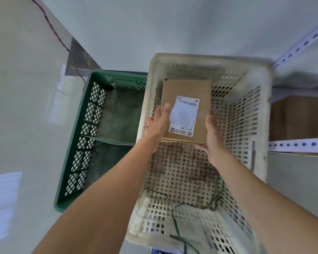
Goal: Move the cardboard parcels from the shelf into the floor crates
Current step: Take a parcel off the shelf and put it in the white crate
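A flat brown cardboard parcel (pixel 186 92) with a white shipping label sits low inside the white perforated crate (pixel 246 114), toward its far end. My left hand (pixel 158 125) grips the parcel's left edge, thumb on top. My right hand (pixel 214 136) holds its near right corner, fingers curled under it. A green crate (pixel 81 136) stands on the floor to the left of the white one, with nothing but a divider inside.
A metal shelf (pixel 299 143) with slotted white posts stands at the right, with more brown cardboard (pixel 299 118) on it. A dark cord (pixel 176 222) lies across the white crate's near floor. A red wire (pixel 62 43) runs down the wall at the left.
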`<state>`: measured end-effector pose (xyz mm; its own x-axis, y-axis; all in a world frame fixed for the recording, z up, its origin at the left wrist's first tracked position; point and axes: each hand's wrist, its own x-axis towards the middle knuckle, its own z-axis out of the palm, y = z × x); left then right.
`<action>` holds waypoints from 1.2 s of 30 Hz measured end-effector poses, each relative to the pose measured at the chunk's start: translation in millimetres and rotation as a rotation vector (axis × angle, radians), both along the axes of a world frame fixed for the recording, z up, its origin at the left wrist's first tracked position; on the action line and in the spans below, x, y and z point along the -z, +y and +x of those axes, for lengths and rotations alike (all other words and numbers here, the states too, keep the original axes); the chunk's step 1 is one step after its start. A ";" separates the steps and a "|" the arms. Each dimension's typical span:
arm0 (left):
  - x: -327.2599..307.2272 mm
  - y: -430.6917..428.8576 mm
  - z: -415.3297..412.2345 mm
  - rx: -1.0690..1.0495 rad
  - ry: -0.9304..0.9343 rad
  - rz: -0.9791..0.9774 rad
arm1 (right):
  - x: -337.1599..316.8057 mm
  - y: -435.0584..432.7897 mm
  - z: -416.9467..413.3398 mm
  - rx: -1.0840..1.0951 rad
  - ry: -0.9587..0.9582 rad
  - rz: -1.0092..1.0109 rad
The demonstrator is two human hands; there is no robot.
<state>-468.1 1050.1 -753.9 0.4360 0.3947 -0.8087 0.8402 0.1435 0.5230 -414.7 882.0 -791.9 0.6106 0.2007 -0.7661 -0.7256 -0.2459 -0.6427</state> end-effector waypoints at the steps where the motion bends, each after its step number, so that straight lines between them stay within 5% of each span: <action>1: 17.9 3.7 3.7 0.025 0.002 0.016 | 19.1 5.8 1.8 0.000 -0.027 0.015; 15: 147.5 -17.2 3.9 0.078 -0.140 0.283 | 182.4 55.0 25.7 0.053 -0.180 0.047; 28: 177.9 -19.1 -0.2 0.249 -0.074 0.287 | 207.0 58.9 23.3 0.080 -0.094 0.128; 36: 167.6 -16.7 2.1 0.232 -0.026 0.258 | 192.8 48.8 30.5 -0.090 -0.110 0.027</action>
